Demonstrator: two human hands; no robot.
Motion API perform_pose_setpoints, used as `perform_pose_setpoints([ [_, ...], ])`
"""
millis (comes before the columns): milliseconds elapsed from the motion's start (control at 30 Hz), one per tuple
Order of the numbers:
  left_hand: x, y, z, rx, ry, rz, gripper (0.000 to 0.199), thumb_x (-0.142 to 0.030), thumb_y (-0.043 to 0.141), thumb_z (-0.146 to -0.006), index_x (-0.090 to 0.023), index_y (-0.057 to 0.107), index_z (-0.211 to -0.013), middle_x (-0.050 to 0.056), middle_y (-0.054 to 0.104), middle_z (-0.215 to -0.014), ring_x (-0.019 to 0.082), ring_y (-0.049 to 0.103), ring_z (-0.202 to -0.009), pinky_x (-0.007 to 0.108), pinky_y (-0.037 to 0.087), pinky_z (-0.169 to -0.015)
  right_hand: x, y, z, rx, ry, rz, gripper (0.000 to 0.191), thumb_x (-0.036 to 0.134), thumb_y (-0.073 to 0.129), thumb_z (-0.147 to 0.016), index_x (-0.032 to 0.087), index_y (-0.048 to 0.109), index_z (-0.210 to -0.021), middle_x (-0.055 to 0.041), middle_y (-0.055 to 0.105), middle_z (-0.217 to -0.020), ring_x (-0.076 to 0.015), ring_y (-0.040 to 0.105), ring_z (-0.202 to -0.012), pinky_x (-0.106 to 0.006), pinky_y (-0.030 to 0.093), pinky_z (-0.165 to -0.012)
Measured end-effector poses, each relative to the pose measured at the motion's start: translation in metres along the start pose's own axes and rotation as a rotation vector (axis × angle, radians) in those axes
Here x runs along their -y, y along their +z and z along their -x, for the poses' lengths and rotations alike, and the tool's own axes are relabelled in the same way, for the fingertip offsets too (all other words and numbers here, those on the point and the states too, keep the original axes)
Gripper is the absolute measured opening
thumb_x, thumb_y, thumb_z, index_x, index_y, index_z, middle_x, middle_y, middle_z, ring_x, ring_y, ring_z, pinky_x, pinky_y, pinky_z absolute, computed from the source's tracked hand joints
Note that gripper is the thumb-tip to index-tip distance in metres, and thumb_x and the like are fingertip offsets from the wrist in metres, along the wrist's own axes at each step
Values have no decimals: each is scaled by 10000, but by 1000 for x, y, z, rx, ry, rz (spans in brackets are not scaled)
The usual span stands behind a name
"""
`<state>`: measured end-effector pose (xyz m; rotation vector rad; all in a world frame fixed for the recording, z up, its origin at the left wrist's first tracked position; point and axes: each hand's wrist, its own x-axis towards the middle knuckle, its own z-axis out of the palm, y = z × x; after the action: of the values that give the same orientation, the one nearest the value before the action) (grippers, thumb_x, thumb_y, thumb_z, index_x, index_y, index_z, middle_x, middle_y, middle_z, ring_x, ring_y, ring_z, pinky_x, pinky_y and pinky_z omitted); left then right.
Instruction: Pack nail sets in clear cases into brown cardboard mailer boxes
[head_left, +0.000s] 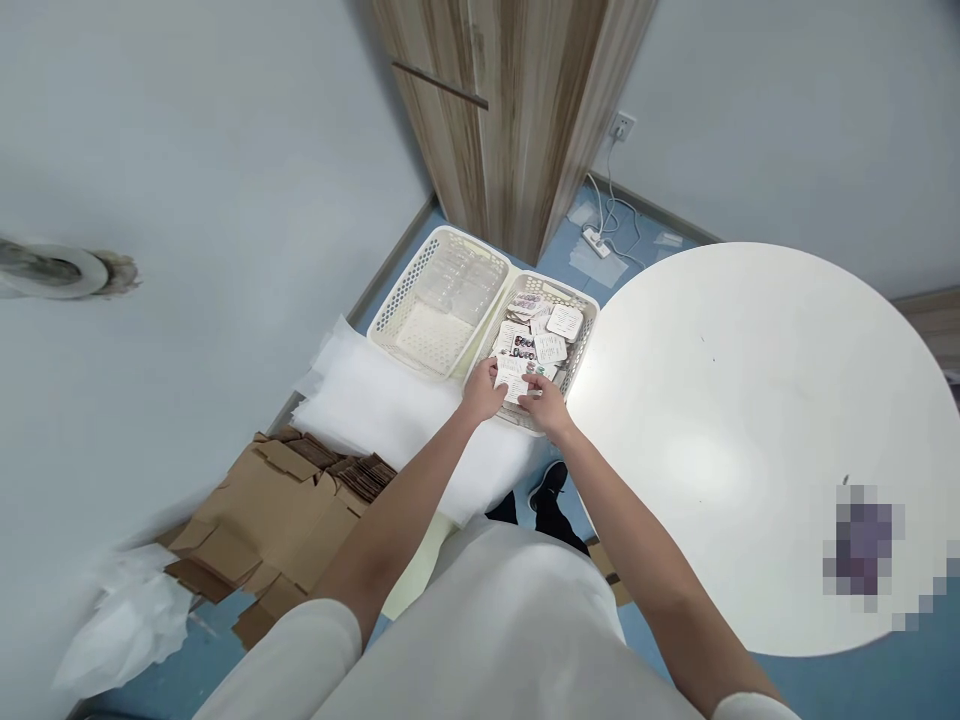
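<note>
My left hand (484, 391) and my right hand (545, 405) pinch a white printed card (511, 380) from its two sides. The card is held over the near end of a white perforated basket (586, 335). In that basket lie several loose cards (564, 322) with rounded corners, some printed with text and some with small coloured pictures. Whether I hold one card or a thin stack, I cannot tell.
Left of it stands a second white basket (386, 318) with clear plastic pieces (457, 280) inside. White foam sheets (360, 395) and flattened cardboard boxes (277, 510) lie to the left. A round white table (750, 400) is at right; a wooden cabinet (502, 120) and power strip (596, 242) are behind.
</note>
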<state>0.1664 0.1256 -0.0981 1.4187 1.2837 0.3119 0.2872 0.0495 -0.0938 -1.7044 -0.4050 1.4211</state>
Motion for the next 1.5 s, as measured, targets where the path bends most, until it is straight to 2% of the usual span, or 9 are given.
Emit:
perform_pose_setpoints([
  [167, -6, -5, 16, 41, -11, 303, 575, -133, 607, -657, -160, 401, -1194, 101, 558, -1064, 126, 580, -746, 288, 473, -695, 7, -1, 17, 32, -73, -46, 526, 173, 617, -595, 215, 468, -1098, -15, 506, -953, -80, 545, -625, -303, 514, -674],
  [400, -19, -6, 29, 144, -73, 572, 645, -209, 609, -696, -230, 334, -1279, 127, 488, -1241, 185, 564, -958, 320, 467, -757, 9, -14, 35, 10, -120, -44, 566, 167, 617, -594, 214, 466, -1138, -44, 502, -1065, -78, 551, -655, -298, 499, -709],
  [533, -29, -3, 37, 180, -87, 548, 624, -257, 592, -724, -231, 326, -1288, 124, 509, -1214, 189, 554, -992, 320, 464, -770, 13, -19, 49, -29, -143, -94, 571, 189, 617, -593, 226, 454, -1139, -36, 506, -1055, -85, 560, -664, -305, 502, -711],
  [700, -36, 10, 56, 231, 48, 375, 486, -257, 619, -694, -168, 486, -1152, 82, 580, -1016, 142, 594, -828, 296, 476, -742, 14, -38, 76, -97, -209, -54, 601, 234, 617, -611, 245, 422, -1179, -37, 484, -1064, -95, 567, -679, -306, 501, -703],
  [833, -42, 34, 81, 253, 152, 395, 407, -249, 607, -699, -152, 518, -1084, 42, 584, -883, 120, 599, -751, 298, 481, -743, 7, -63, 106, -153, -282, -10, 628, 257, 622, -624, 258, 393, -1209, -41, 467, -1063, -91, 563, -673, -298, 499, -676],
  [933, -49, 56, 104, 230, 198, 371, 382, -244, 599, -707, -161, 510, -1069, 41, 579, -904, 99, 596, -691, 295, 485, -728, -3, -84, 134, -173, -345, -62, 676, 277, 634, -628, 285, 344, -1238, -30, 465, -1050, -93, 571, -690, -306, 498, -688],
  [1033, -57, 80, 130, 238, 246, 305, 332, -241, 591, -715, -164, 519, -1031, 53, 575, -948, 91, 589, -651, 288, 489, -693, -13, -107, 165, -163, -388, -123, 597, 301, 639, -643, 277, 395, -1187, -31, 489, -1048, -107, 585, -727, -324, 491, -731],
  [1233, -72, 137, 183, 269, 402, 106, 208, -296, 564, -749, -189, 621, -917, 81, 562, -1025, 178, 557, -932, 310, 473, -770, -39, -151, 223, -228, -490, -152, 469, 344, 641, -668, 234, 469, -1091, -65, 557, -1030, -158, 585, -814, -373, 484, -781],
  [1500, -85, 201, 241, 504, 369, 283, 319, -359, 552, -765, -189, 603, -1030, 76, 622, -1014, 186, 569, -938, 336, 449, -842, -73, -191, 269, -356, -640, 36, 415, 348, 599, -717, 235, 508, -1107, -73, 581, -1005, -182, 562, -875, -405, 470, -821],
])
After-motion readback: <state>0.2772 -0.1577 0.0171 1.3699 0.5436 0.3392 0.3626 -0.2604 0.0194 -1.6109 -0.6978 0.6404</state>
